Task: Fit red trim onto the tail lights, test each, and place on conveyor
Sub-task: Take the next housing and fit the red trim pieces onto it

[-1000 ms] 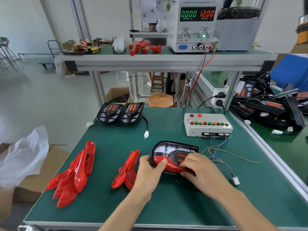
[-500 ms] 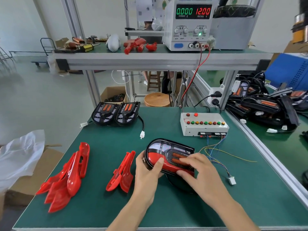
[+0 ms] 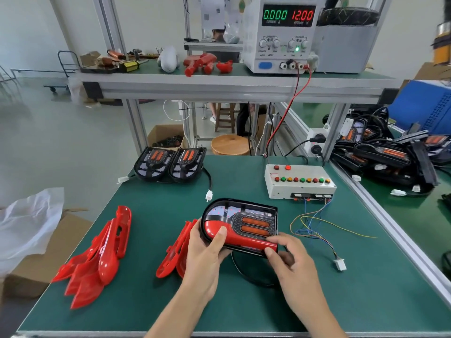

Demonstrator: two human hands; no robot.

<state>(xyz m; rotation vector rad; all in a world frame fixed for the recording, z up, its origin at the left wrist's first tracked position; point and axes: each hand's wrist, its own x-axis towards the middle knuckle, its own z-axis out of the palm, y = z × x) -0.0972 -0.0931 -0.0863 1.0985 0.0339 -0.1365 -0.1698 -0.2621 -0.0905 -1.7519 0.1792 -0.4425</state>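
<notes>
Tail light (image 3: pixel 241 223), long axis left-right, rounded end leftward, held by left hand (image 3: pixel 205 252) and right hand (image 3: pixel 290 262), each grip curled round it.

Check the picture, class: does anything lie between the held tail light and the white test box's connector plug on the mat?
Nothing visible does. Both hands hold the tail light; the white plug lies right of it on bare green mat.

— Where's everything sitting?

— Tail light (image 3: pixel 240 223) mid-table (image 3: pixel 151 301), held between both hands. Loose trim pieces (image 3: pixel 97 254) to its left, a smaller stack (image 3: pixel 174 252) just beside the left hand (image 3: pixel 205 257).

— And behind?

— Two more lights (image 3: pixel 169 164) at the far left edge, test box (image 3: pixel 299 181) far right. Power supply (image 3: pixel 280 35) on the shelf (image 3: pixel 219 81) above.
</notes>
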